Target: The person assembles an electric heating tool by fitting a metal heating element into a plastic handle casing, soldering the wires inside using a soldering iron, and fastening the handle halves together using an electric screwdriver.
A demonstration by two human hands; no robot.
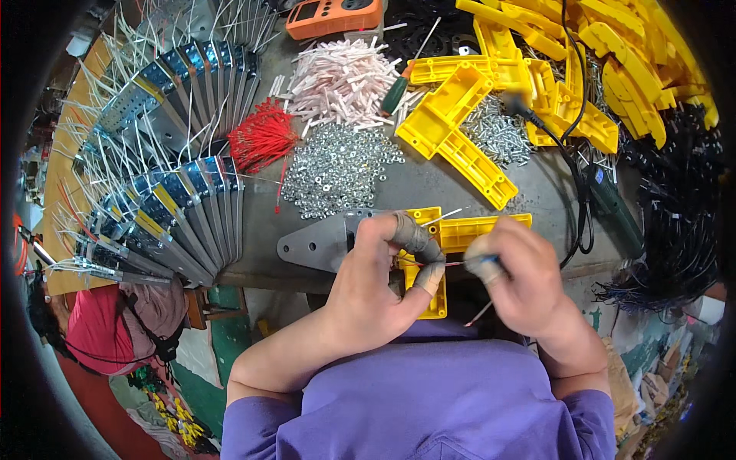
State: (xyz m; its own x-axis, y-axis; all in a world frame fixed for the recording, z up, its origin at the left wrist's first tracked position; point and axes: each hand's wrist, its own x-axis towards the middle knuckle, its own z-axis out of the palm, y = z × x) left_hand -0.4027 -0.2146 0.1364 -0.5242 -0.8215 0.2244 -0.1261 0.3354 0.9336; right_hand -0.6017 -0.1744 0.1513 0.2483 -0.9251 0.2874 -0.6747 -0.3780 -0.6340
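Observation:
My left hand (pixel 383 268), with wrapped fingertips, is closed in a pinch on a thin wire (pixel 454 264). The wire runs across to my right hand (pixel 521 276), whose covered thumb and finger are pressed together on it. A bit of blue shows at the right fingertips, and a thin wire end (pixel 479 314) sticks out below them. Under both hands lies a yellow plastic housing (pixel 491 228) with a ribbed handle, partly hidden by my fingers. Left of it rests a grey tapered metal plate (pixel 310 244) with holes, its right end behind my left hand.
Nuts (pixel 330 165), red wires (pixel 263 136), pale sleeves (pixel 341 77) and screws (pixel 494 130) lie in heaps beyond. Yellow housings (pixel 452 115) pile up at the far right. Wired metal plates (pixel 176 207) stand at left. A screwdriver (pixel 395 96), black cable (pixel 571 153) and orange meter (pixel 333 17) lie around.

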